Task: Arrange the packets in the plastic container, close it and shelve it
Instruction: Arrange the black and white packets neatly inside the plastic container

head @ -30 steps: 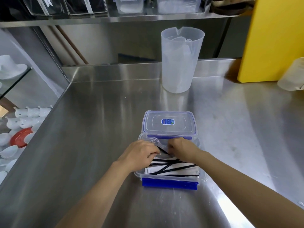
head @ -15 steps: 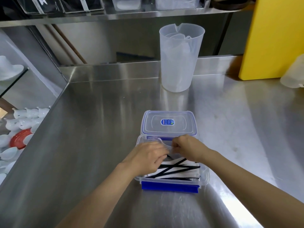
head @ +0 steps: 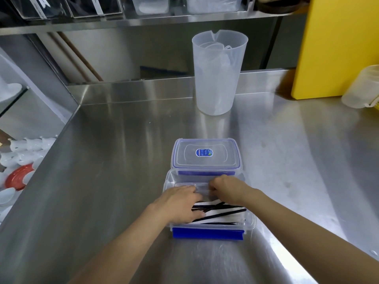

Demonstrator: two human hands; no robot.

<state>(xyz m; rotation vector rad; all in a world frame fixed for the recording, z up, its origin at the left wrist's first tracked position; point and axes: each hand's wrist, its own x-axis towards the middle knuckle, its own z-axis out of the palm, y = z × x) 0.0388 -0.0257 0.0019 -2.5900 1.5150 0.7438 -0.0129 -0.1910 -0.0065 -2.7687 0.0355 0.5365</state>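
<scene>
A clear plastic container [head: 251, 219] with blue clips stands open on the steel counter. Its lid [head: 205, 153] lies flat just behind it. Several white packets with black sticks [head: 223, 215] lie in the container's near half. My left hand [head: 180, 202] rests palm down over the packets' left ends. My right hand [head: 224, 186] is curled inside the container's far half, fingers pinched on a clear packet [head: 200, 188] that both hands touch. What lies under the hands is hidden.
A tall translucent jug [head: 217, 72] stands behind the lid. A yellow board [head: 338, 46] leans at the back right beside a small translucent cup [head: 363, 87]. A steel shelf [head: 143, 20] with clear bins runs overhead. White and red crockery [head: 19, 160] sits below the counter's left edge.
Both hands have shifted slightly toward the container's far half, and the black sticks have been pushed toward the near side.
</scene>
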